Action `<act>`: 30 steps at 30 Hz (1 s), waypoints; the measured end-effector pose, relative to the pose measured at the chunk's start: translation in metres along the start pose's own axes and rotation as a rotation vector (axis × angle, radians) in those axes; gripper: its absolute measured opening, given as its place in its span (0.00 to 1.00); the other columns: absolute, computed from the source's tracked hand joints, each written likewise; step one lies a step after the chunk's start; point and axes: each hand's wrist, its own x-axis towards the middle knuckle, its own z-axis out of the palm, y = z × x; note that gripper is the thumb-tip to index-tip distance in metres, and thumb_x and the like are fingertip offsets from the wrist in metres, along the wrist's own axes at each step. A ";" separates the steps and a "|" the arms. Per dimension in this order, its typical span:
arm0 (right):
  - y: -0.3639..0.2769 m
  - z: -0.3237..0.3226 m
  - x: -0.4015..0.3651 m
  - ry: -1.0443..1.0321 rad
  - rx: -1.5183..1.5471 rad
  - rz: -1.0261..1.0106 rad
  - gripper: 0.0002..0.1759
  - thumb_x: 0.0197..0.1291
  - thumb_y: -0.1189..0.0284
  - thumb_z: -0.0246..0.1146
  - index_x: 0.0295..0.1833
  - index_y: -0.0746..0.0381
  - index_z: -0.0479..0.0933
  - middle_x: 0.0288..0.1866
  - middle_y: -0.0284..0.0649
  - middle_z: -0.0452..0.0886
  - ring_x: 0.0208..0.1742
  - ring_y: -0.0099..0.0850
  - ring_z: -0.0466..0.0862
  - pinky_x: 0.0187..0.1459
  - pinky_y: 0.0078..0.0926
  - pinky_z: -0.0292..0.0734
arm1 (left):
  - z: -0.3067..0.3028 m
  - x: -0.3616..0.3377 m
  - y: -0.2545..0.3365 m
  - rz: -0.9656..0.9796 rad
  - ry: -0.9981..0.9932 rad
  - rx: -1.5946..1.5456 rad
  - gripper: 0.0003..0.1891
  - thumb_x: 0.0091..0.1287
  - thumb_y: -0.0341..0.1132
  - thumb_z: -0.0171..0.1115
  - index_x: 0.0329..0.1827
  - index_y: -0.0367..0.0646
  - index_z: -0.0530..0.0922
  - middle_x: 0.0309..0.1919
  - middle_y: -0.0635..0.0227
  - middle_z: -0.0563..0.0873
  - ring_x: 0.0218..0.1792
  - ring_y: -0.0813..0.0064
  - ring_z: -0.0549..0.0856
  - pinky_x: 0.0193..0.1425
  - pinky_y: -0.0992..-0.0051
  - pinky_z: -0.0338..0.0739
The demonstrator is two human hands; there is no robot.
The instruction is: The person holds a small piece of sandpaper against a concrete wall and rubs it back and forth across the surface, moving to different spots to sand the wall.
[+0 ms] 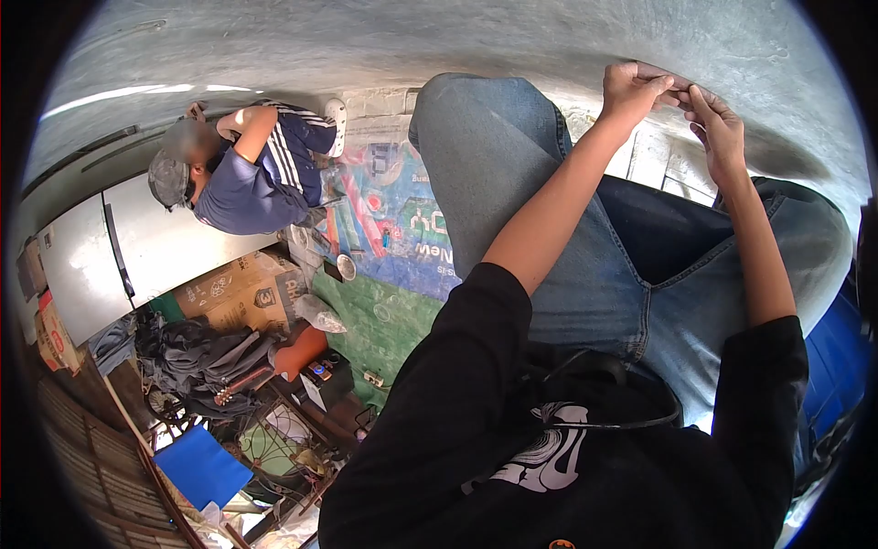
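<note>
The left hand (629, 95) and right hand (719, 126) are both gripping a narrow, dark strip (674, 78), pinching it towards its ends. The strip is sitting at the grey wall (512, 41); firm contact is not showing clearly. The step in hand is seemingly working the strip against the wall; the next move is calling for even pressure from both sides.

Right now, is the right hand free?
No, the right hand and left hand both grip the brown strip at the grey surface.
</note>
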 end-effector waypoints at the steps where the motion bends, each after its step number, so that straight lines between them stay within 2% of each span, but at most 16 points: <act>1: -0.001 0.000 -0.001 0.001 -0.003 -0.003 0.13 0.55 0.65 0.60 0.42 0.61 0.76 0.34 0.29 0.80 0.32 0.16 0.73 0.38 0.15 0.67 | 0.001 0.000 0.000 -0.002 0.001 0.000 0.07 0.58 0.31 0.58 0.35 0.35 0.78 0.32 0.62 0.84 0.32 0.73 0.84 0.32 0.78 0.75; 3: -0.001 0.001 0.000 0.002 -0.006 -0.003 0.13 0.55 0.65 0.60 0.42 0.61 0.76 0.35 0.29 0.80 0.32 0.16 0.73 0.38 0.15 0.67 | 0.002 0.001 0.000 0.037 0.047 -0.027 0.04 0.57 0.25 0.57 0.30 0.34 0.78 0.27 0.60 0.83 0.25 0.73 0.84 0.26 0.81 0.75; 6: 0.002 0.001 0.003 0.001 0.008 0.033 0.13 0.55 0.65 0.60 0.43 0.61 0.75 0.35 0.30 0.80 0.33 0.16 0.74 0.38 0.15 0.67 | 0.000 0.003 -0.006 0.001 0.021 0.020 0.07 0.58 0.30 0.58 0.34 0.35 0.78 0.31 0.62 0.84 0.31 0.73 0.84 0.31 0.79 0.75; 30: 0.010 0.001 0.010 0.033 0.029 0.053 0.14 0.55 0.66 0.60 0.43 0.63 0.75 0.36 0.32 0.80 0.33 0.17 0.75 0.36 0.15 0.67 | 0.000 0.006 -0.012 -0.012 0.036 0.030 0.06 0.58 0.29 0.57 0.35 0.36 0.77 0.32 0.63 0.83 0.31 0.73 0.84 0.32 0.79 0.74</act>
